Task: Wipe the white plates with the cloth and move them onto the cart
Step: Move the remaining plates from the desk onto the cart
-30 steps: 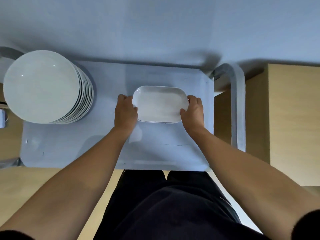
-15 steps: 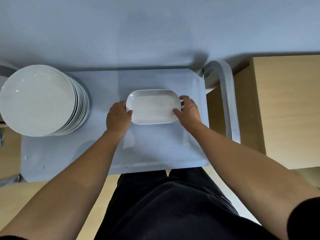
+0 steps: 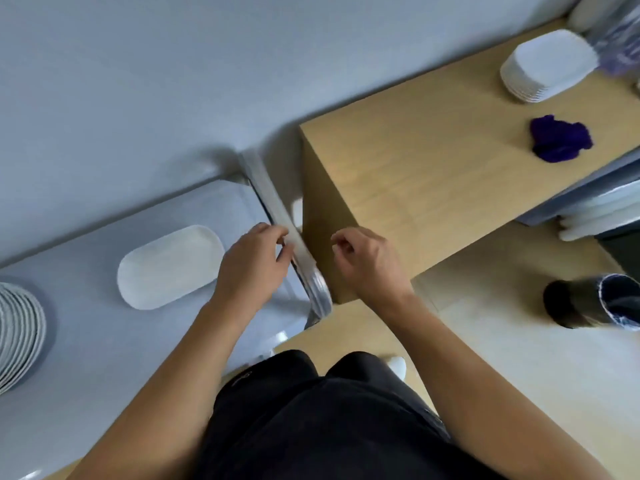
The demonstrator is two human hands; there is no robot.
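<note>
A grey wall (image 3: pixel 173 81) is seen across the top of the view, and below it a wooden desk (image 3: pixel 433 161) is set at the right, with a grey cart (image 3: pixel 86 358) just beside it at the left. Pale floor (image 3: pixel 519 358) is seen under the desk's near edge, and the person's dark trousers (image 3: pixel 311 427) fill the bottom centre. A dark bin (image 3: pixel 585 304) lies tilted on the floor at the right. At the cart's left edge a stack of round white plates (image 3: pixel 19 334) is partly cut off by the frame. A stack of oblong white plates (image 3: pixel 547 62) is kept at the far right end of the desk. One oblong white plate (image 3: pixel 169 266) is laid flat on the cart top, apart from the round stack and touched by neither hand. The cart's metal handle (image 3: pixel 277 206) runs between the cart top and the side of the desk. The left hand (image 3: pixel 251 271) is held over the cart's right edge, just right of the single plate, its fingers loosely curled against the handle; whether the bar is actually touched cannot be told. The right hand (image 3: pixel 370 263) is held in front of the desk's near corner, its fingers loosely curled with nothing in them. A crumpled purple cloth (image 3: pixel 559 138) is left on the desk, near the oblong stack and well apart from both hands.
</note>
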